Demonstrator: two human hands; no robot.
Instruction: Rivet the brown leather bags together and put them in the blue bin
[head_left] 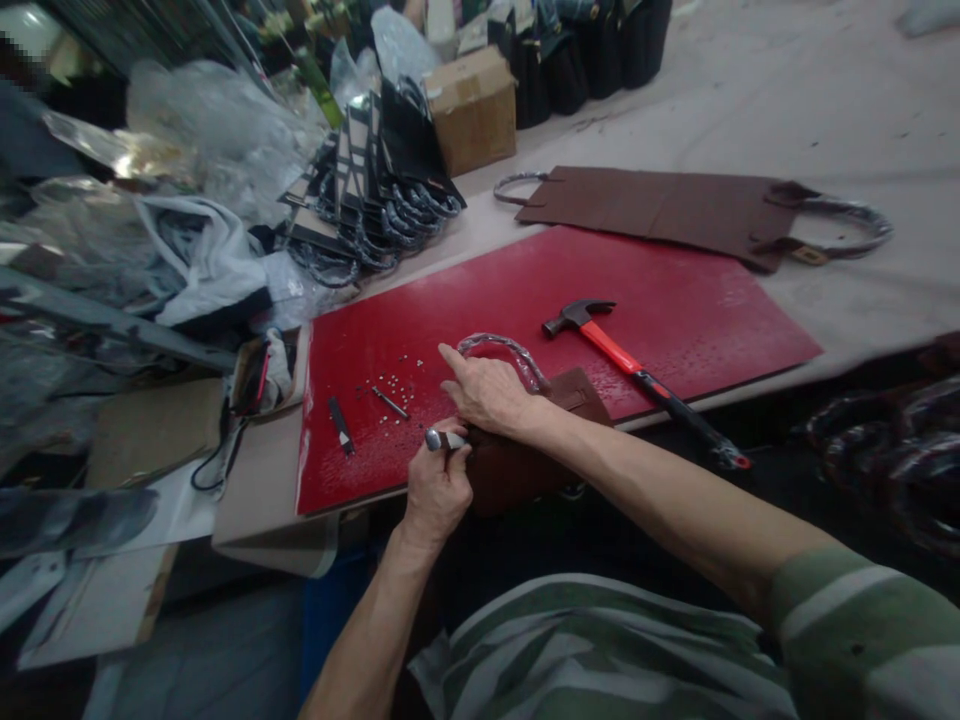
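Note:
A dark brown leather bag piece [525,460] with a plastic-wrapped handle [502,350] lies at the near edge of a red board [675,300]. My right hand [487,395] rests on top of it, fingers closed loosely with the index finger stretched toward the small rivets [394,385]. My left hand [436,485] is closed around a small silver metal tool [442,438] held at the bag piece's left edge. A hammer [637,375] with a red and black handle lies on the board just right of my hands.
A thin metal punch [390,402] and a small dark tool [341,424] lie on the board's left part. Behind it lie a flat brown bag panel [660,205], a cardboard box [474,108], a stack of black handles [375,200] and plastic wrapping [202,130].

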